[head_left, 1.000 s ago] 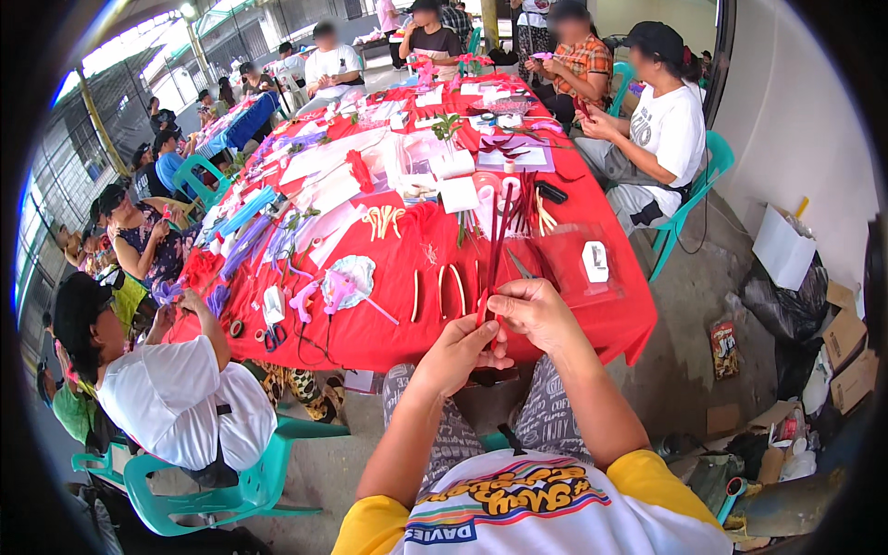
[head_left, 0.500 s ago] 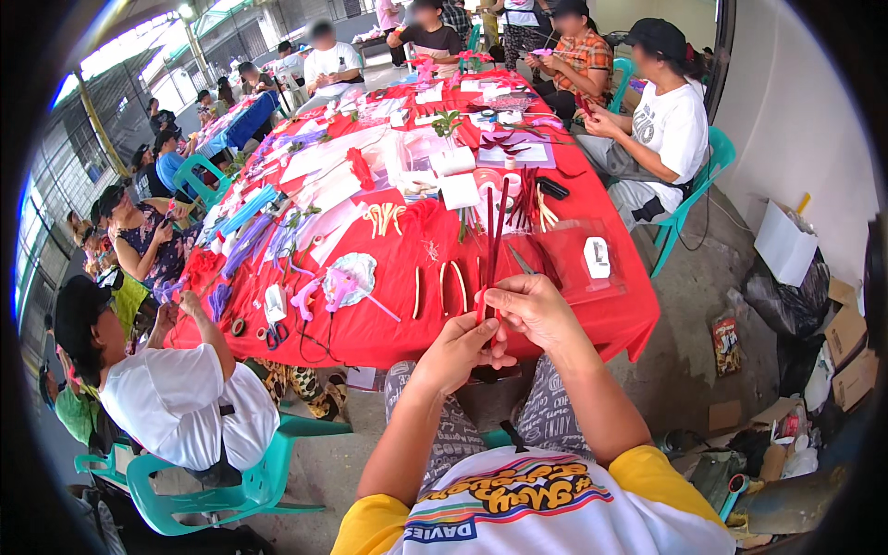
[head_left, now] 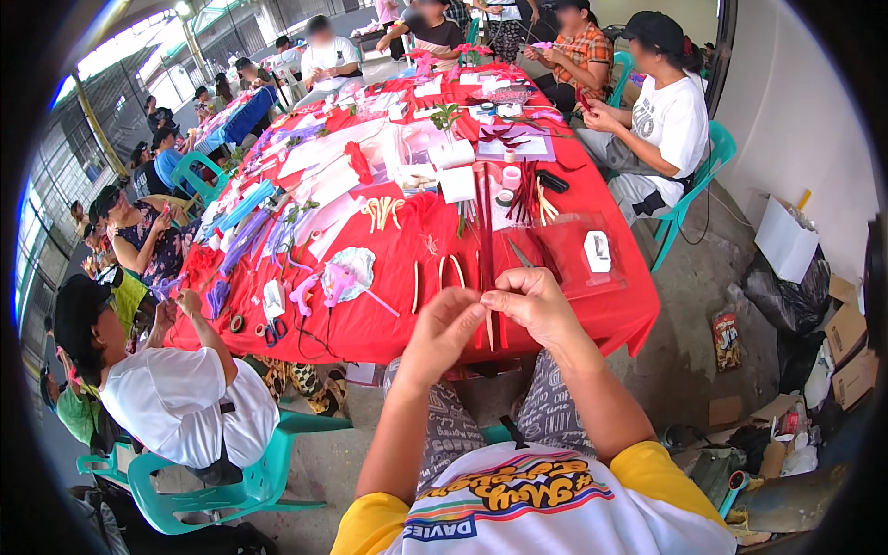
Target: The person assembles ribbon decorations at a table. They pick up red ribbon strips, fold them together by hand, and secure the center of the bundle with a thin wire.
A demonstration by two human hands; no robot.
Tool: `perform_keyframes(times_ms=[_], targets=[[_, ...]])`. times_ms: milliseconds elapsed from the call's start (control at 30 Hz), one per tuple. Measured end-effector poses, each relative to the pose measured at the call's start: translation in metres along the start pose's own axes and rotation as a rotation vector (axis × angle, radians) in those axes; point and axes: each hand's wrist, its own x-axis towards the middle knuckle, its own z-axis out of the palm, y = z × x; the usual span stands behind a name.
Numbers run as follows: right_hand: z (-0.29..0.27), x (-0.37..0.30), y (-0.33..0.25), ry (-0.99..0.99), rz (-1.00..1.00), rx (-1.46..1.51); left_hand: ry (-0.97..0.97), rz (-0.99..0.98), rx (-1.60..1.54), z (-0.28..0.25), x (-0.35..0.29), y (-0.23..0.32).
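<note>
Long dark red pipe cleaners (head_left: 486, 222) stand upright between my hands, over the table's near edge. My right hand (head_left: 529, 301) pinches them between thumb and fingertips. On their other side, my left hand (head_left: 446, 333) has its thumb and curled forefinger closed on them, its fingertips meeting the right hand's. A pale, pointed end (head_left: 490, 335) shows below the fingers. Just beyond my hands on the red cloth (head_left: 370, 338) lie a bent cream-and-dark strip (head_left: 451, 268), pliers (head_left: 520, 253) and a clear plastic packet (head_left: 578, 264).
Scissors (head_left: 275, 331), a pink glue gun (head_left: 305, 294), tape rolls (head_left: 505, 197) and purple stems (head_left: 245, 245) cover the table. One person (head_left: 185, 398) sits at my left, another (head_left: 661, 129) at the far right. Boxes and bags (head_left: 856, 375) lie on the floor to the right.
My left hand has risen and turned, its fingers now up at the right hand's fingertips. A pale end of the bundle now shows below my hands.
</note>
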Motion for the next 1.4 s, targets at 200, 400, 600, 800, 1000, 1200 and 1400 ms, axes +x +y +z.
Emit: perform_keyframes(times_ms=[200, 400, 600, 800, 1000, 1200, 1400], targets=[[0.006, -0.001, 0.003, 0.021, -0.109, -0.242, 0.078, 0.046, -0.147, 0.000, 0.010, 0.015], [0.006, -0.006, 0.010, 0.060, -0.102, -0.376, 0.204, -0.005, -0.334, 0.012, 0.005, 0.005], [0.014, -0.012, 0.014, 0.036, -0.082, -0.431, 0.292, 0.096, -0.328, 0.014, 0.007, -0.007], [0.013, -0.014, 0.016, 0.035, -0.080, -0.443, 0.280, 0.009, -0.174, 0.016, 0.003, -0.001], [0.017, -0.013, 0.018, 0.038, -0.191, -0.432, 0.214, 0.015, -0.146, 0.011, 0.000, -0.002], [0.016, -0.019, -0.017, -0.004, -0.342, -0.779, 0.184, 0.013, -0.005, -0.001, -0.002, 0.012], [0.025, -0.001, -0.061, -0.128, -0.834, -1.207, -0.034, -0.159, 0.006, -0.009, -0.012, 0.016]])
